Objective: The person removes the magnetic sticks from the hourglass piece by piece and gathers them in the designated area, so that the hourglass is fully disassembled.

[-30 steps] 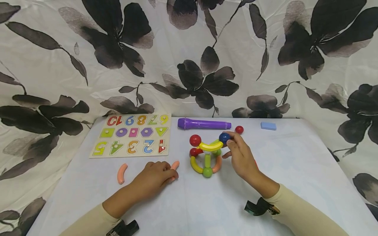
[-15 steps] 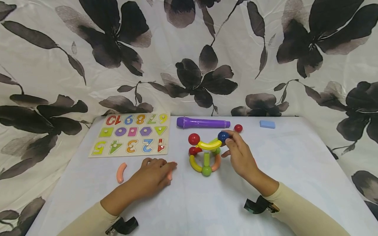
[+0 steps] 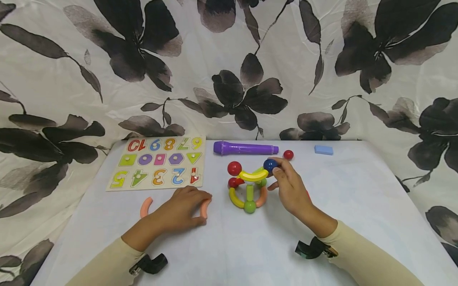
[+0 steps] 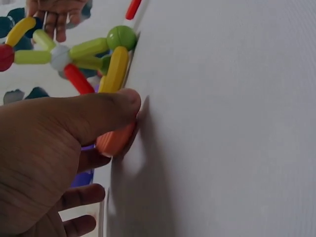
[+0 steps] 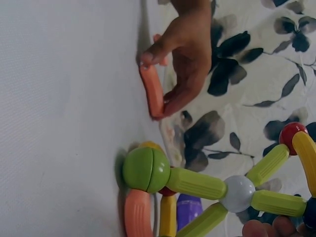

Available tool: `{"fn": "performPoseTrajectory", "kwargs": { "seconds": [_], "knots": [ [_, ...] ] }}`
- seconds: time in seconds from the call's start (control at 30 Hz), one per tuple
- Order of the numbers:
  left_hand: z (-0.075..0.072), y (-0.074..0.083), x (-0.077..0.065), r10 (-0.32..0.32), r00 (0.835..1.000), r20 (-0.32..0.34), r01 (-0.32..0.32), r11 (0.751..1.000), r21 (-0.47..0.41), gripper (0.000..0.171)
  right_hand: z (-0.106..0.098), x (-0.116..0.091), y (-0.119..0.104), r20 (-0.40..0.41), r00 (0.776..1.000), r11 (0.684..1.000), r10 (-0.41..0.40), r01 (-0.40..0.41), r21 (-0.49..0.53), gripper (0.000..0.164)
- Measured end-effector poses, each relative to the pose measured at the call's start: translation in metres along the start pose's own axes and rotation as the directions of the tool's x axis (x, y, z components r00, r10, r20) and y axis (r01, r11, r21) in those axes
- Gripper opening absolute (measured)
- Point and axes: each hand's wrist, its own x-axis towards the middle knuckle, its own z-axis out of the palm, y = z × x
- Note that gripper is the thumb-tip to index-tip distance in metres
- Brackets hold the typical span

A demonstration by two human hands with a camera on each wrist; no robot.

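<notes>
My left hand (image 3: 180, 208) holds a curved salmon-coloured stick (image 3: 204, 208) by its two ends, between thumb and fingertip, low over the white tabletop. In the right wrist view, that stick (image 5: 153, 91) lies along the table surface. My right hand (image 3: 294, 190) grips the dark blue ball (image 3: 270, 165) at the upper corner of a built toy of balls and sticks. A yellow curved stick (image 3: 253, 176) joins this ball to a red ball (image 3: 234, 168). Lower down are a green ball (image 3: 250, 207) and a white ball (image 5: 237, 193) where green sticks meet.
Another curved salmon stick (image 3: 145, 207) lies left, partly behind the left wrist. Behind stand a number puzzle board (image 3: 157, 163), a purple toy microphone (image 3: 245, 148), a loose red ball (image 3: 288, 155) and a light blue block (image 3: 323, 150). A red piece (image 3: 308, 194) shows beside the right hand.
My left hand has shifted its fingers on the salmon stick, from covering it to holding it by its ends, with the stick now more upright in view. The right hand stays on the blue ball.
</notes>
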Motion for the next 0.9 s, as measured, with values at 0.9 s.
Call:
{"fn": "performPoseTrajectory", "kwargs": {
  "seconds": [0.9],
  "knots": [
    [-0.035, -0.085, -0.068, -0.088, 0.984, -0.153, 0.088, 0.996, -0.009, 0.074, 0.002, 0.000, -0.001, -0.012, 1.000, 1.000, -0.004, 0.004, -0.005, 0.040]
  ]
}}
